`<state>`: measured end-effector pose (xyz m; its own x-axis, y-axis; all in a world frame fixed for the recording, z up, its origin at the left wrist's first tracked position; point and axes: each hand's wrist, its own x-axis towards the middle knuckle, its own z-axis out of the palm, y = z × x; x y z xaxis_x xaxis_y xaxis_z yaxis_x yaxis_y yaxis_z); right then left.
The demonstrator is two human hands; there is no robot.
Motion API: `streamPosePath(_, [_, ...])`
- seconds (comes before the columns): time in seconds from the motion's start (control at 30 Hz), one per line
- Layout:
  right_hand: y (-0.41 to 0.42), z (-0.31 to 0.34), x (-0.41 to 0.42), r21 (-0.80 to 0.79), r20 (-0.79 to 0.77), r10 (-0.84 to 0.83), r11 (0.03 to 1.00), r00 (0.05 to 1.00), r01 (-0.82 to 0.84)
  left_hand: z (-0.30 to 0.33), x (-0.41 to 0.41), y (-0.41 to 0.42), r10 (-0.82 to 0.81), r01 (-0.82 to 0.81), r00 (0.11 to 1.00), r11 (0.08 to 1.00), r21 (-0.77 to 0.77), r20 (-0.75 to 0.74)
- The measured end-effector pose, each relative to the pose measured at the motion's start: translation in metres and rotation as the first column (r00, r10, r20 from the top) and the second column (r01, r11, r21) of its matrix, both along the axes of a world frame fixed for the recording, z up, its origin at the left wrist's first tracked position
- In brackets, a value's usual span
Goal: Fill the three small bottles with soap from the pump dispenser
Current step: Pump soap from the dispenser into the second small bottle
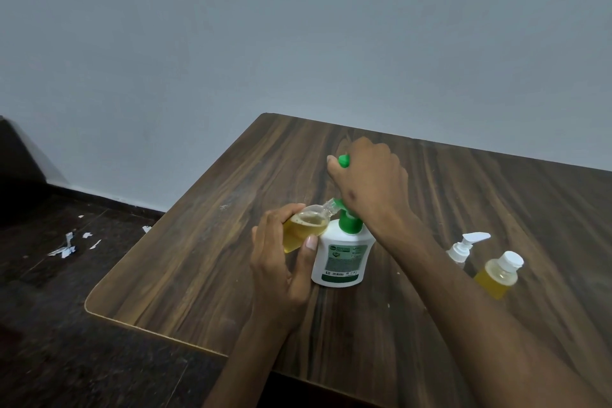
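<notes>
- Soap dispenser (342,257) stood mid-table (198,258); the right hand (367,182) pressed its green pump, holding a green cap (344,161).
- The left hand (281,262) gripped a tilted small bottle (306,225) at the spout.
- Best practice, I judged: slow strokes, neck kept under the nozzle.
- Nozzle tip was hidden; the white-pump bottle (462,247) sat partly behind the arm, beside a capped bottle (498,275).

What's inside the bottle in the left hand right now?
Yellow soap with a foamy surface fills much of the tilted bottle gripped by the left hand; its neck meets the dispenser spout. The fingers cover its lower end, so the base is hidden.
</notes>
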<state>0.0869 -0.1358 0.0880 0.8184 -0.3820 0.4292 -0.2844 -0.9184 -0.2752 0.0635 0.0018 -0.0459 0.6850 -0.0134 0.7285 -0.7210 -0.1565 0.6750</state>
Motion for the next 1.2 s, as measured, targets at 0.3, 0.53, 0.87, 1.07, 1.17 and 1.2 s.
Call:
streamPosePath(0.3, [-0.001,0.0,0.002,-0.037,0.016,0.003,0.999,1.0,-0.002,0.001,-0.001,0.0,0.001,-0.001,1.0,1.0,-0.006,0.009])
streamPosePath(0.53, [-0.002,-0.001,0.003,-0.019,0.025,-0.001,1.0,1.0,0.002,0.0,0.0,0.0,-0.001,0.001,1.0,1.0,0.003,0.002])
streamPosePath(0.87, [-0.003,0.001,0.003,-0.023,0.066,0.009,1.0,0.998,-0.008,-0.004,0.002,0.001,0.0,0.0,1.0,1.0,0.009,0.002])
streamPosePath(1.07, [-0.006,0.006,0.004,-0.026,0.143,0.015,1.0,0.99,-0.011,-0.001,0.0,0.001,0.015,-0.015,1.0,1.0,0.003,0.006])
streamPosePath(1.17, [-0.006,0.01,0.0,-0.021,0.15,0.024,1.0,0.988,-0.021,0.0,0.0,0.001,0.032,-0.032,0.999,0.999,-0.018,0.007])
streamPosePath(1.2, [-0.006,0.011,-0.001,-0.012,0.156,0.026,1.0,0.987,-0.024,0.0,0.0,0.001,0.033,-0.033,0.999,0.999,-0.022,0.009])
